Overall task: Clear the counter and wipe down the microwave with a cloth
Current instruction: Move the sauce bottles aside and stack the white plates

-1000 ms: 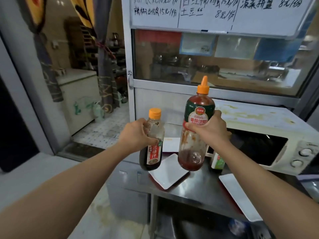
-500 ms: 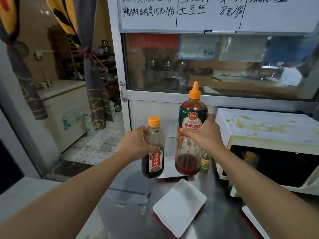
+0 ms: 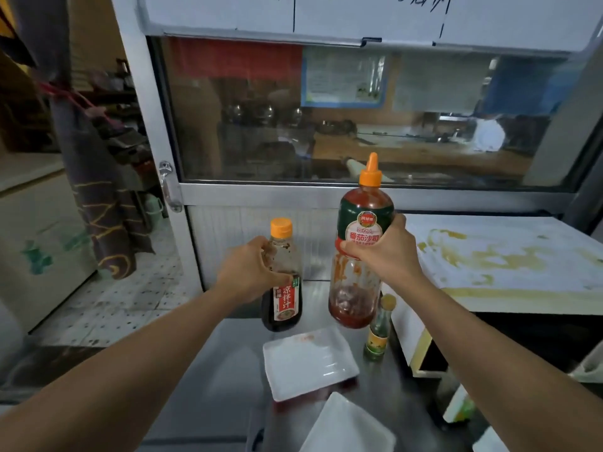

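Note:
My left hand (image 3: 249,272) grips a small dark sauce bottle (image 3: 283,301) with an orange cap, upright over the back of the steel counter (image 3: 228,370). My right hand (image 3: 381,252) grips a tall ketchup bottle (image 3: 359,256) with an orange nozzle, held just above the counter beside the microwave (image 3: 509,269). The microwave's white top is smeared with yellow stains. Its door hangs open toward me. No cloth is in view.
Two white rectangular plates (image 3: 308,362) (image 3: 346,425) lie on the counter in front of the bottles. A small green-labelled bottle (image 3: 378,334) stands by the microwave's left corner. Behind is a glass window (image 3: 342,119) and a doorway on the left.
Both bottles have moved forward toward the back wall and lower as I stepped closer. The view now looks further down onto the counter and the microwave top.

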`<state>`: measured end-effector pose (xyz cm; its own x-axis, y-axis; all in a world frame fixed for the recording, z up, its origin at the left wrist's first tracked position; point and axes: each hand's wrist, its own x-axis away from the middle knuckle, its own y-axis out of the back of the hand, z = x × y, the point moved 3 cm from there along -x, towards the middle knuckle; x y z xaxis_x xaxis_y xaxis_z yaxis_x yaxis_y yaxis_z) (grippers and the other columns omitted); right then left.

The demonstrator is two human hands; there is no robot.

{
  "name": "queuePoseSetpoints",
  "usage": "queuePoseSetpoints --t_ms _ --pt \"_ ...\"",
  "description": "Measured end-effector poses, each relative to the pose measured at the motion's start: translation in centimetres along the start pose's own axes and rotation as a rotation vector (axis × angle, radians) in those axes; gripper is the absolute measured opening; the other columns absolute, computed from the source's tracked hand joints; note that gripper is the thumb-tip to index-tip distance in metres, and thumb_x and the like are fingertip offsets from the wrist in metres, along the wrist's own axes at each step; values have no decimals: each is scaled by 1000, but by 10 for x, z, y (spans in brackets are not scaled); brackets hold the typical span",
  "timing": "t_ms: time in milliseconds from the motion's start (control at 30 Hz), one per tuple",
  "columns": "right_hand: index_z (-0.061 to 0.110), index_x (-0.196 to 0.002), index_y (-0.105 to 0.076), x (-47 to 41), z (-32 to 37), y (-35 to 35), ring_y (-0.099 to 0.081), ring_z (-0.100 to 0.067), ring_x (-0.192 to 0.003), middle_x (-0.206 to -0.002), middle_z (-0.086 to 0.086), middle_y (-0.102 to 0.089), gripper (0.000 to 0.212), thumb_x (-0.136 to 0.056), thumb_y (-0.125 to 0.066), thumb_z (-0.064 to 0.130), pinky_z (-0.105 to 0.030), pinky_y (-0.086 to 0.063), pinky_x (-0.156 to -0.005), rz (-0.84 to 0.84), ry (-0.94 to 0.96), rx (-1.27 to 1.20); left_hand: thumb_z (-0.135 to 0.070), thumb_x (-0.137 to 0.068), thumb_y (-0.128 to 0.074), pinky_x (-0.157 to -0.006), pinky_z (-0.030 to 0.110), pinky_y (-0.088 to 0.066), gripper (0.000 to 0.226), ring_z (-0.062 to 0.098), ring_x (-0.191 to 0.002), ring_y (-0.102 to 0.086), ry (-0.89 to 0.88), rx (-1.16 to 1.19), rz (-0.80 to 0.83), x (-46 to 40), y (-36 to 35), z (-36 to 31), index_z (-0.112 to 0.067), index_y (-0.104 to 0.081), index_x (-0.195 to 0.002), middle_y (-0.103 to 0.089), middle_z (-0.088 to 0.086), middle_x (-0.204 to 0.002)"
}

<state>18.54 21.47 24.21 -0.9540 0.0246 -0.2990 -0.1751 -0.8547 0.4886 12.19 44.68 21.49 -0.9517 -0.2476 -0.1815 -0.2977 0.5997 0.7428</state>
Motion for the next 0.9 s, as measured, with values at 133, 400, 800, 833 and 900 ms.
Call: queuePoseSetpoints --t_ms 133,400,800,833,900 --pt "25 -112 -37 -24 -10 -13 -60 -13 -89 -97 9 -58 80 -52 -88 39 -29 -53 -76 -52 -40 -10 -35 -58 -85 -75 30 -52 55 13 -83 -61 -59 9 51 -49 -12 9 -23 -54 -103 -63 -7 -89" --pt "25 -108 -34 -71 -32 -46 -55 0 -77 -93 12 -54 79 -53 -90 32 -13 -40 -55 -194 -203 -33 -30 -61 -84 -70 31 -50 49 15 -78 -61 -208 71 221 -144 -49 33 -18 -52 -96 -62 -3 -86" --pt "17 -131 -38 -129 -101 -96 -60 -14 -97 -114 3 -58 93 -54 -91 20 -23 -52 -76 -324 -300 -48 -34 -58 -84 -71 28 -45 57 13 -82 -59 -219 123 292 -218 -118 60 -25 -52 -104 -60 -11 -92" --pt "17 -131 -38 -133 -111 -99 -61 -16 -100 -117 1 -59 93 -54 -91 20 -29 -53 -81 -323 -318 -49 -34 -58 -84 -71 27 -44 60 11 -81 -57 -218 123 296 -221 -124 63 -24 -52 -107 -58 -12 -92" --pt "18 -128 -40 -141 -129 -107 -60 -18 -103 -120 -1 -58 92 -53 -91 22 -35 -54 -88 -316 -359 -36 -34 -58 -84 -72 28 -46 62 11 -81 -58 -220 123 302 -227 -135 68 -23 -52 -110 -60 -11 -93"
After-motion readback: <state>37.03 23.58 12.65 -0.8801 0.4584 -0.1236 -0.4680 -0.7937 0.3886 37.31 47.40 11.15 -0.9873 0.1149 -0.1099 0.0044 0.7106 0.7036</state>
